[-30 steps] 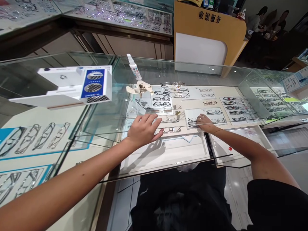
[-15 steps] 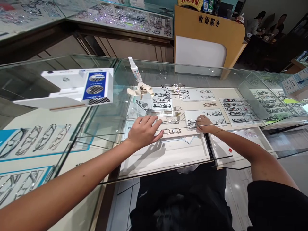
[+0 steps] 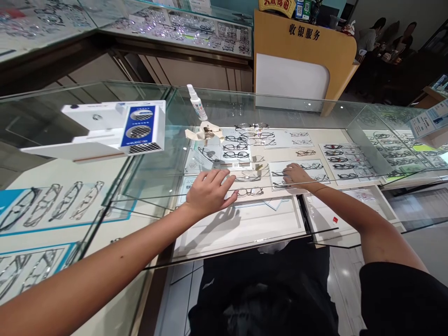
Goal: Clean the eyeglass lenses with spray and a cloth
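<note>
My left hand (image 3: 210,190) rests palm down on the glass top of the display case, fingers apart, with nothing in it. Beneath the glass close to it lie a pair of eyeglasses (image 3: 250,192) and a thin-rimmed pair (image 3: 249,177). My right hand (image 3: 296,175) is low over a white display board (image 3: 297,164), its fingers curled at a dark pair of glasses (image 3: 278,174); the hand hides part of that pair. Just below it another pair (image 3: 281,185) lies on the board. Dark-framed eyeglasses (image 3: 311,166) lie to the right of the hand.
On the glass top stand a white spray bottle (image 3: 198,105), a crumpled beige cloth (image 3: 205,133) and an open white-and-blue box (image 3: 142,128). More boards of glasses (image 3: 338,158) lie to the right. An open drawer (image 3: 241,228) is near my body. Two people sit far off at upper right.
My right hand has shifted slightly left and away from me. The dark glasses at its fingers now lie apart from the pair below. My left hand has stayed in place.
</note>
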Demonstrator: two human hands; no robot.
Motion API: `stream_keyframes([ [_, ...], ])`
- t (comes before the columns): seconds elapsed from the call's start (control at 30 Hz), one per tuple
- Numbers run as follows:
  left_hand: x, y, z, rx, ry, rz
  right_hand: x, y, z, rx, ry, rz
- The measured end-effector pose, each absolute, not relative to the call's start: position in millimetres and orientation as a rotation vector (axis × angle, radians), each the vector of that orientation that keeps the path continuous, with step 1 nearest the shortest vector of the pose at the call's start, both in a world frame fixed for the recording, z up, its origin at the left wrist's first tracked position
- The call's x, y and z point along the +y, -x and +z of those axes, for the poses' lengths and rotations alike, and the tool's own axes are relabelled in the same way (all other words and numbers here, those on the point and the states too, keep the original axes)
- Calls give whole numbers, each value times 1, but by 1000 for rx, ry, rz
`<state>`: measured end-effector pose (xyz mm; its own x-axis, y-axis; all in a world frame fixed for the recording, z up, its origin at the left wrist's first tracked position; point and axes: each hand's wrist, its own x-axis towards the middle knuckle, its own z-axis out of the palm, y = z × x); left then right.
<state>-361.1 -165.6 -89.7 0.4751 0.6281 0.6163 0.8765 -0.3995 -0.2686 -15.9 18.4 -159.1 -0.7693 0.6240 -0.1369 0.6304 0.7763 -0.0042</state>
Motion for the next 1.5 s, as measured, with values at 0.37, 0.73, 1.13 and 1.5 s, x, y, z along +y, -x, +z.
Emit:
stream_keyframes([
  [0.37, -165, 361, -91, -1189, 2136, -584, 21, 29, -147, 2768, -1116, -111],
  [0.73, -165, 358, -85, -1143, 2104, -571, -44, 51, -110, 2683, -827, -455],
  [1.13, -164, 357, -87, -1173, 2145, -573, -67, 100, -31, 2940, -509, -554],
  [1.5, -162, 356, -90, -1226, 2173, -529, 23, 150, 3, 3018, -1030, 62],
])
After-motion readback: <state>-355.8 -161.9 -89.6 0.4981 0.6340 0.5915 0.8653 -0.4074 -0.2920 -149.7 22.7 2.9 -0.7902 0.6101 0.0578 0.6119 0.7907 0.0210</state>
